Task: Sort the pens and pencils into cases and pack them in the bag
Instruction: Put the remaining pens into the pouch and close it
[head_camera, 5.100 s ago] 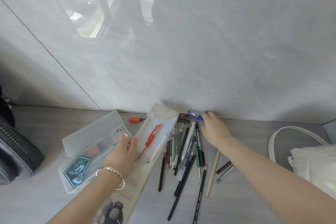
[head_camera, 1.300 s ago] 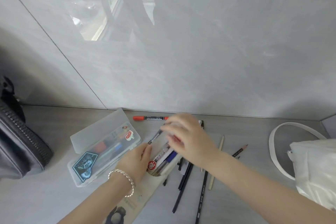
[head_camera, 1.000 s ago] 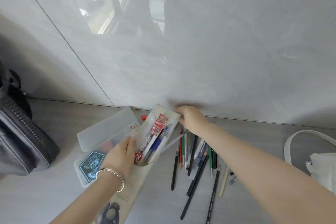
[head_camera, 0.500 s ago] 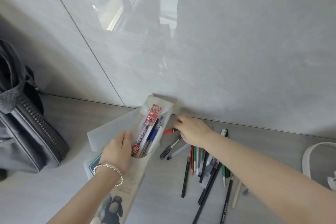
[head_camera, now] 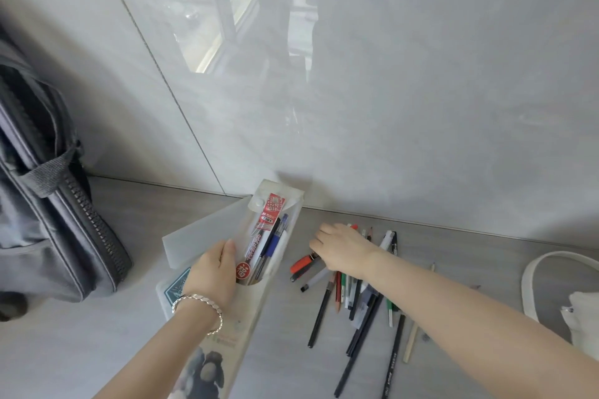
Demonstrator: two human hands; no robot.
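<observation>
**Head view.** The left hand [head_camera: 212, 272], wearing a bracelet [head_camera: 198, 301], is grasping the clear pouch [head_camera: 293, 204] by its left edge. The thumb is lying along the front of the pouch. The pouch is being held tilted up off the table [head_camera: 113, 350], with its flap end pointing toward the wall [head_camera: 421, 107].

Inside the pouch, several pens [head_camera: 270, 244] and a red-labelled packet [head_camera: 272, 207] are lying side by side along its length. A frosted box case [head_camera: 201, 233] is lying open just behind and to the left of the pouch, and the hand is hiding part of it.

The right hand [head_camera: 343, 249] is resting palm down on the far end of the loose pens and pencils [head_camera: 356, 298]. These are lying fanned out on the table to the right of the pouch. Whether the fingers of this hand are pinching anything cannot be told. A red-capped marker [head_camera: 303, 264] is lying just beside its fingertips.

A grey bag [head_camera: 48, 210] is standing at the far left against the wall, well apart from the loose pens. A white bag [head_camera: 580, 311] with a looped strap is sitting at the right edge.
</observation>
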